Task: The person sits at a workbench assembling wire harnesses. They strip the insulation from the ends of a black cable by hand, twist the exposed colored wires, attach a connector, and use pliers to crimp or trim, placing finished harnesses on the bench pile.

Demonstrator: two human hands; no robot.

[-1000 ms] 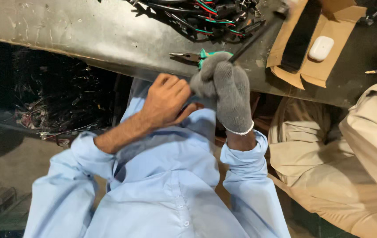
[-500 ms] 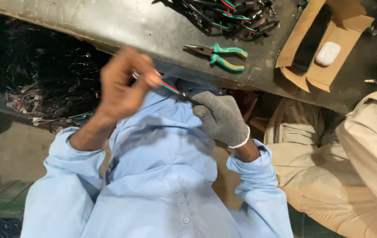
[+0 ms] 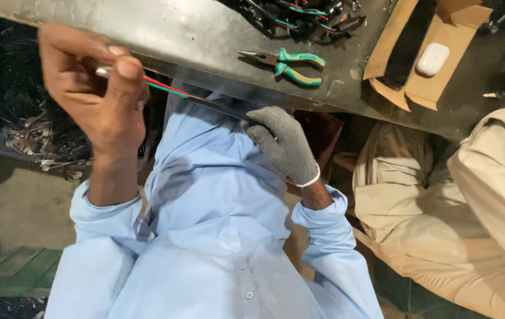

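1. Left hand (image 3: 96, 88): bare, raised at the left, out past the bench (image 3: 163, 32) edge. Fingers and thumb are pinched shut on the end of a wire bundle (image 3: 169, 90); a pale tip shows just beside the thumb.
2. Right hand (image 3: 283, 142): in a grey knit glove, lower and nearer the body, just under the bench edge. It is closed round the other end of the bundle.
3. Wire bundle: red and green strands near the left hand, darker toward the glove. It runs taut and slanted between both hands, in the air above the light blue shirt (image 3: 205, 236), clear of the bench.
4. Pliers (image 3: 285, 62): green and yellow handles, lying flat on the bench, jaws pointing left; well apart from both hands, untouched.
5. Wire heap (image 3: 299, 15): tangled dark, red and green wires at the far bench edge, beyond the pliers.
6. Cardboard box (image 3: 424, 53): open, to the right of the pliers, with a small white case (image 3: 432, 59) inside.
7. Another person in beige clothes (image 3: 459, 195) sits at the right; their hands are out of view.
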